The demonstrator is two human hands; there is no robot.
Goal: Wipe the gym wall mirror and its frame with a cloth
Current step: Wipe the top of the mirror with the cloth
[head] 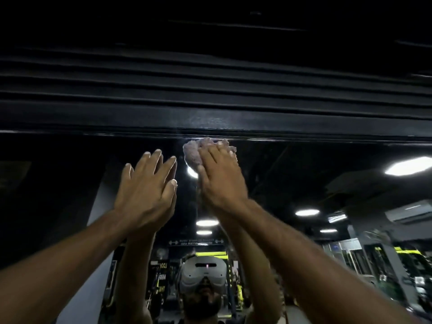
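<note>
Lilac cloth (193, 155) at mirror (304, 183) top edge

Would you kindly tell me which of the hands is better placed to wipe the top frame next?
Right. The right hand presses the cloth to the mirror just under the black frame; the left hand is bare, fingers straight, and sits lower.
</note>
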